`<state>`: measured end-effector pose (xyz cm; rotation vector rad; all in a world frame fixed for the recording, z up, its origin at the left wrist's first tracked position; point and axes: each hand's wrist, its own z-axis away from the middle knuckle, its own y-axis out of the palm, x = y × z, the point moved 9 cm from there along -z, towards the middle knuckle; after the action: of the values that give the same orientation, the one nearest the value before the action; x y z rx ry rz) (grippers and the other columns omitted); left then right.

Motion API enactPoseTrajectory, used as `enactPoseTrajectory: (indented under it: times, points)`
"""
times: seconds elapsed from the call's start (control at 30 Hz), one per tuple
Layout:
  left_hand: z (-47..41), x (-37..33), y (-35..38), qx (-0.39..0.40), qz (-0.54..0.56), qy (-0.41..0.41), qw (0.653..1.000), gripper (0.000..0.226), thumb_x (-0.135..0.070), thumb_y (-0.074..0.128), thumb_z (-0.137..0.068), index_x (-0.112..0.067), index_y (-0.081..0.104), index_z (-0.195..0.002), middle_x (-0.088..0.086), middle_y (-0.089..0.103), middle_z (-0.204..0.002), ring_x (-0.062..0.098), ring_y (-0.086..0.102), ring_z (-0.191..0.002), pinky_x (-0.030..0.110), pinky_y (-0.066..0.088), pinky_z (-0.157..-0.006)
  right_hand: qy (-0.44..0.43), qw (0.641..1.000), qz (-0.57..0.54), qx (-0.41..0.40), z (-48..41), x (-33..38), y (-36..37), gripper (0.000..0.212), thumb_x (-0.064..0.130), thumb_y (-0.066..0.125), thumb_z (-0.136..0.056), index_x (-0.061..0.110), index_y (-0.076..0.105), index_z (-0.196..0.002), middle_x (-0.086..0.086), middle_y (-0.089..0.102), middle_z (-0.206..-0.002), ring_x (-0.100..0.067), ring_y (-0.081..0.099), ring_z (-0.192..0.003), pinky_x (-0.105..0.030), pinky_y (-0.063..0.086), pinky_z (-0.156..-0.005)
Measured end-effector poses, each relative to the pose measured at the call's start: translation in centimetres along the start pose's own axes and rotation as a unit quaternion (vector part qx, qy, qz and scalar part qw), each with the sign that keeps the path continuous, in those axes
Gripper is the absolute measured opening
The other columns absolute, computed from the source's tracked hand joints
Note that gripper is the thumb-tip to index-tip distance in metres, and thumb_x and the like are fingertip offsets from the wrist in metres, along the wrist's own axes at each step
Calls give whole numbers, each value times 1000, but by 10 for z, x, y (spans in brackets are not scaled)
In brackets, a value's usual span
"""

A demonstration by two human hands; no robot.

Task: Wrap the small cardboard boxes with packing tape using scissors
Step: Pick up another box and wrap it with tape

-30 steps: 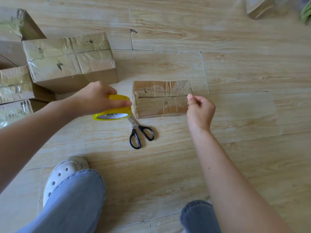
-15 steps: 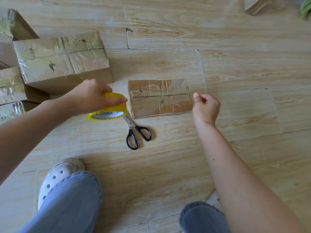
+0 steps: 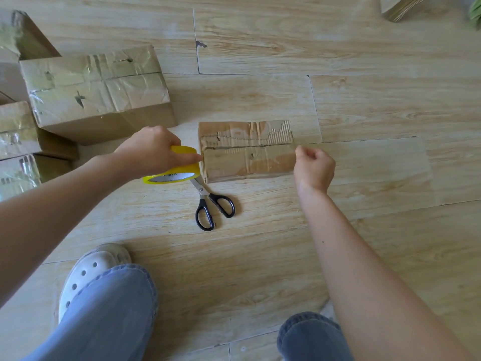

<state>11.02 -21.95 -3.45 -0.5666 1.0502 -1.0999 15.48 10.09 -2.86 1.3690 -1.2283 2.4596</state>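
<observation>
Right hand (image 3: 313, 165) drawn rightward past right end of box (image 3: 247, 162), fingers pinching tape strip (image 3: 273, 157); left hand (image 3: 153, 149) grips tape roll (image 3: 173, 174) at left end. Strip-laying step. Next: press down, reach scissors (image 3: 212, 204).

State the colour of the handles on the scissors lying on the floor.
Black. The scissors show best in the head view.

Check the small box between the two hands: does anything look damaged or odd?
Yes. The small cardboard box is damaged: near its far right corner the outer paper is torn away, exposing the corrugated ribs, and a ragged tear runs along its middle seam.
</observation>
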Motion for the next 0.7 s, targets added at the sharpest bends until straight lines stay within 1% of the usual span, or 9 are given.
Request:
enactPoseTrajectory:
  times: [0.07,0.17,0.23,0.3,0.37,0.4,0.5,0.6,0.7]
  points:
    - [-1,-1,2,-1,7,2,1000,62,-64,62,-77,-8,49,-54,5,36,-50,19,37,-49,27,26,-47,38,998,-41,9,1,-6,5,14,23,58,-92,16,60,-80,8,60,-76,-13,57,-76,-25,43,-70]
    - [-2,1,4,-1,12,4,1000,62,-64,62,-77,-7,49,-55,5,36,-52,18,37,-49,27,27,-47,69,996,-55,8,3,-8,11,13,26,53,-94,14,58,-97,8,56,-80,-19,60,-85,-29,43,-71]
    - [-2,2,5,0,16,2,1000,63,-64,62,-76,-6,50,-57,6,37,-52,18,37,-49,27,27,-47,111,992,-60,16,5,-15,16,32,32,47,-98,18,47,-127,4,53,-103,-21,57,-89,-30,40,-71]
    - [-1,2,5,-1,21,1,1000,62,-64,62,-75,-8,45,-54,5,34,-51,18,35,-48,27,26,-47,119,993,-21,16,10,-18,17,50,35,43,-100,20,30,-146,-5,43,-134,-28,53,-112,-38,42,-85]
    - [0,0,5,-3,27,8,1000,62,-64,62,-75,-10,42,-52,4,33,-50,19,33,-48,27,25,-47,-58,992,109,-38,20,10,6,52,30,42,-102,11,29,-149,-10,34,-151,-29,40,-134,-42,38,-105]
    - [0,-1,5,-4,28,11,1000,63,-64,62,-75,-10,41,-52,4,33,-50,19,33,-48,27,25,-47,-183,968,167,-47,35,31,10,51,28,42,-102,9,32,-149,-11,32,-154,-27,34,-140,-42,33,-111]
    - [1,-1,4,-1,27,11,1000,62,-65,62,-75,-10,45,-52,4,35,-49,18,36,-48,28,26,-47,-426,849,293,108,91,58,69,56,38,32,-104,15,20,-154,-4,11,-163,-20,9,-150,-38,7,-121]
    - [1,-2,5,-4,24,12,1000,64,-66,62,-75,-6,48,-56,5,38,-52,19,37,-50,29,28,-47,-477,763,373,225,121,47,112,61,51,18,-103,25,-3,-155,3,-12,-163,-14,-12,-149,-37,-9,-120]
    - [5,-6,4,0,34,54,998,63,-62,60,-80,-3,49,-59,7,42,-53,21,40,-52,31,32,-50,-474,758,386,228,120,43,118,63,55,16,-101,29,-6,-154,4,-15,-162,-13,-16,-148,-37,-13,-120]
